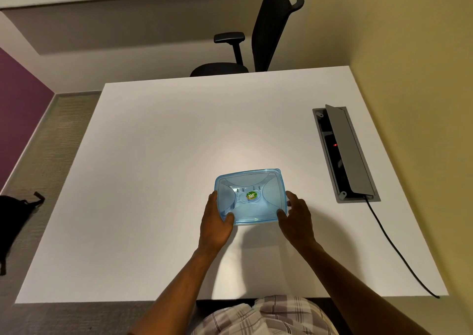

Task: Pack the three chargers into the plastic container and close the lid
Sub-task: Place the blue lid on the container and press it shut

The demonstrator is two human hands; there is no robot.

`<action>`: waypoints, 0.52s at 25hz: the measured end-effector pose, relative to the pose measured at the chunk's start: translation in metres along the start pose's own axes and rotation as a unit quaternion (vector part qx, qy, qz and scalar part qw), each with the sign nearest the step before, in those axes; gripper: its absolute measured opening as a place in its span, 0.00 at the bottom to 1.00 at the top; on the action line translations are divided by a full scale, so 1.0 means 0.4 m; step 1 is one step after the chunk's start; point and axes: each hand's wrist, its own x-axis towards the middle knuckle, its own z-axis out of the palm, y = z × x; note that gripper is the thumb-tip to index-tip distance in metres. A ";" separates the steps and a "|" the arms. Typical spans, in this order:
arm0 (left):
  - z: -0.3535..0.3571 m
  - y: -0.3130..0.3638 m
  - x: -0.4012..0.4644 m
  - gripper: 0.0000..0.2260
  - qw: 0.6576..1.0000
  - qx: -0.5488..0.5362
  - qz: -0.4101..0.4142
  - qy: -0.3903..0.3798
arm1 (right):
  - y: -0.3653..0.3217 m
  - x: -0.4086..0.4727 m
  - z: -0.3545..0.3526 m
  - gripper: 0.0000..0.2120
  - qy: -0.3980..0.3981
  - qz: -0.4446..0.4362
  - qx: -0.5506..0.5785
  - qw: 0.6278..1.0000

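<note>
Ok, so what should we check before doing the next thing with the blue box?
1. Lid sits on the blue container: ok, it looks seated all round.
2. Left hand grips the container's left side: ok.
3. Right hand grips its right side: ok.
4. Three chargers inside: cannot tell; none lie on the table, but nothing clear shows through the lid.
5. Black cable stays clear of the container: ok, it runs well to the right.

Both hands, left [213, 228] and right [298, 222], gripping the sides of a blue container [250, 197], lid [252, 181] on, sitting on a white desk [153, 181].
</note>
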 end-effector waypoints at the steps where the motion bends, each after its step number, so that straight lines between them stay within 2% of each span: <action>1: 0.002 -0.001 0.001 0.29 1.000 0.012 -0.002 -0.004 | 0.000 0.001 0.000 0.27 0.001 -0.009 -0.007 1.000; 6: 0.009 0.000 0.031 0.34 0.995 0.095 -0.031 -0.002 | -0.016 0.033 -0.004 0.30 0.033 -0.020 -0.027 0.999; 10: 0.030 0.010 0.086 0.34 0.982 0.182 0.038 -0.015 | -0.061 0.072 0.007 0.29 0.058 -0.149 -0.122 0.980; 13: 0.058 0.009 0.118 0.36 0.957 0.278 0.063 -0.050 | -0.089 0.100 0.040 0.30 0.040 -0.194 -0.184 0.963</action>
